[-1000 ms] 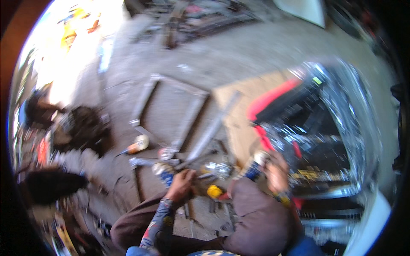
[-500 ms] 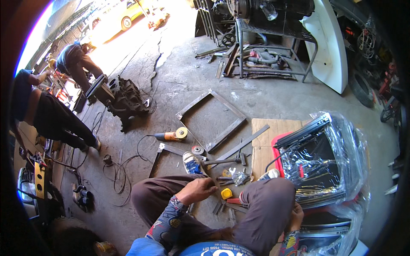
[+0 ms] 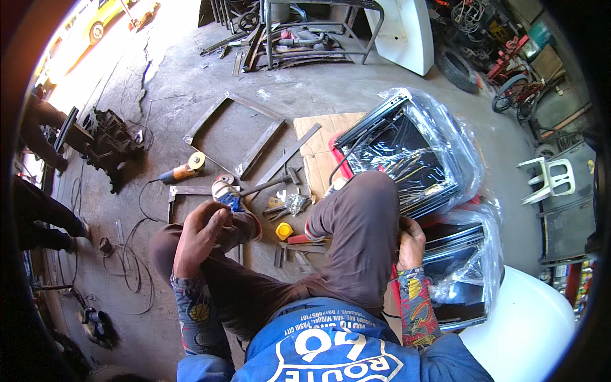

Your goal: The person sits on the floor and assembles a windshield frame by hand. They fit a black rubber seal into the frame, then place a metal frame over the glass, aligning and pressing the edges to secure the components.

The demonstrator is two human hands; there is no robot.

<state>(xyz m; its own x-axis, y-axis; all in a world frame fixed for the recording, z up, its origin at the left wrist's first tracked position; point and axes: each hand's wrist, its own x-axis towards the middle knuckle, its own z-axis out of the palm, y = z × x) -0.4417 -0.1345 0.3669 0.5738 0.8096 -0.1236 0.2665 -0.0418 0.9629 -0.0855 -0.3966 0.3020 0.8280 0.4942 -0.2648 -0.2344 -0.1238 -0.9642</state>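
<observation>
My left hand (image 3: pixel 200 235) is raised over my left knee, with its fingers curled together and nothing visible in them. Beside the outer side of my right knee is my right hand (image 3: pixel 410 244), its fingers partly hidden by the leg. Close to that hand lies a plastic-wrapped dark panel with metal rails (image 3: pixel 449 254). On the floor between my feet are a yellow tape measure (image 3: pixel 284 231), a hammer (image 3: pixel 270 186), a red-handled tool (image 3: pixel 298 239) and a clear plastic bag of small parts (image 3: pixel 294 203). An orange angle grinder (image 3: pixel 184 169) rests further left.
A square metal frame (image 3: pixel 270 141) lies ahead on the concrete, with a flat metal bar (image 3: pixel 286 159) beside it. Another wrapped panel (image 3: pixel 407 146) sits on cardboard (image 3: pixel 312 135). A power cord (image 3: pixel 130 248) loops at left, near a standing person's legs (image 3: pixel 44 216). A white plastic chair (image 3: pixel 548 178) stands right.
My view has swung right and down. My left hand has moved from between my knees back over my left knee. My right hand stays beside my right knee and shows more.
</observation>
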